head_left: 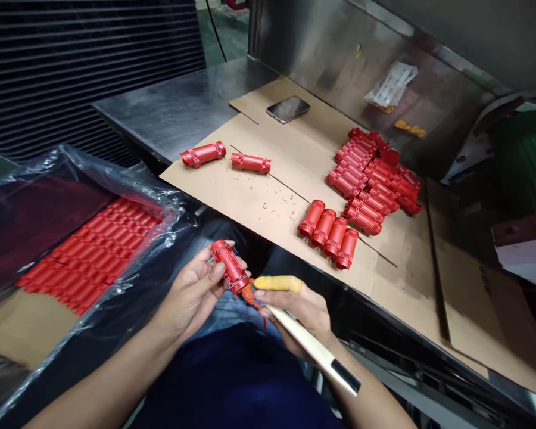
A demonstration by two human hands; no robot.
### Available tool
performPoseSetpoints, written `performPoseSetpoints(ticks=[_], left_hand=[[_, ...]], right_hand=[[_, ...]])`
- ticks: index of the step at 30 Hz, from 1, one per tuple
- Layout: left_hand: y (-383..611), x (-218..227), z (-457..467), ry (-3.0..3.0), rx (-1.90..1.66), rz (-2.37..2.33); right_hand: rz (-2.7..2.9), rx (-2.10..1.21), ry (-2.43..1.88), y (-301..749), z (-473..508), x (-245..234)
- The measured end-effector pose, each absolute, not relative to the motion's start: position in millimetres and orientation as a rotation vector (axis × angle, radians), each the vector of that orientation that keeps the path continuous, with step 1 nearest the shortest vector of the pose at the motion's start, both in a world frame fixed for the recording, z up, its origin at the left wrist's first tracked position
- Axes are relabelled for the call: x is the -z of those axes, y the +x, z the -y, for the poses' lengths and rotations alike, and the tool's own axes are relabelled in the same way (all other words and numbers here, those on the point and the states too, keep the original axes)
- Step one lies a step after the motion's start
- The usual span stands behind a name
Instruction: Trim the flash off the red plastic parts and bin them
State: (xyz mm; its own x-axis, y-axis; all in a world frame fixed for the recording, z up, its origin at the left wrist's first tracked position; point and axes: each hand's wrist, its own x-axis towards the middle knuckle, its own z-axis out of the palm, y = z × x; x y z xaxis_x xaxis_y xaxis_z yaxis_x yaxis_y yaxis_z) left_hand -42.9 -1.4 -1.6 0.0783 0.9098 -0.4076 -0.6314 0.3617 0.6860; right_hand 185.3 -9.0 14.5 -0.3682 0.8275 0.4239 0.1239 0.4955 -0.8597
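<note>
My left hand point(202, 285) is closed around a red ribbed plastic sleeve point(229, 266), its thumb pressed along the side. The sleeve is held tilted above my lap. In my right hand point(304, 311) lies a flat cream-handled tool point(313, 347) with a black end. A yellow finger cot point(277, 283) covers the index finger. An orange piece point(249, 294) sits between those fingertips and the sleeve's lower end; whether it belongs to the tool, I cannot tell. The tool's working end is hidden.
Two red sleeves point(251, 162) lie on the cardboard point(290, 170), with small shavings nearby. Several more stand in a row point(324, 228), and a larger pile point(368, 173) lies behind. A phone point(288, 109) rests farther back. At left, a plastic-lined box point(58, 164) holds many sleeves.
</note>
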Motion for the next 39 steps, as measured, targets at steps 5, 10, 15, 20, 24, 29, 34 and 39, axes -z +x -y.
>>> performPoseSetpoints(ticks=[5,10,15,20,24,29,34,39], left_hand=[[-41.4,-1.3,2.4,0.373,-1.154,-0.924],[-44.2,1.0,2.9,0.401,-1.134,-0.908],[-46.0,1.5,3.8,0.410,-1.111,-0.889],[-45.5,0.9,4.9,0.409,-1.094,-0.872],[-45.2,0.2,5.7,0.423,-1.100,-0.872],[-46.7,-0.9,6.8,0.437,-1.101,-0.870],[-47.4,-1.0,6.5,0.447,-1.098,-0.867],[-46.8,-1.4,5.3,0.466,-1.092,-0.861]], right_hand=[[1.768,-0.972,-0.769,178.8,10.0,-0.5],[1.831,-0.891,-0.669,180.8,4.4,-5.4],[1.838,-0.900,-0.674,182.2,5.3,-13.1],[1.864,-0.908,-0.669,182.1,4.9,-14.1],[1.857,-0.884,-0.635,180.8,4.0,-12.1],[1.821,-0.876,-0.609,179.4,3.5,-10.4],[1.847,-0.875,-0.588,180.7,2.5,-10.6],[1.857,-0.870,-0.583,181.1,2.5,-10.7]])
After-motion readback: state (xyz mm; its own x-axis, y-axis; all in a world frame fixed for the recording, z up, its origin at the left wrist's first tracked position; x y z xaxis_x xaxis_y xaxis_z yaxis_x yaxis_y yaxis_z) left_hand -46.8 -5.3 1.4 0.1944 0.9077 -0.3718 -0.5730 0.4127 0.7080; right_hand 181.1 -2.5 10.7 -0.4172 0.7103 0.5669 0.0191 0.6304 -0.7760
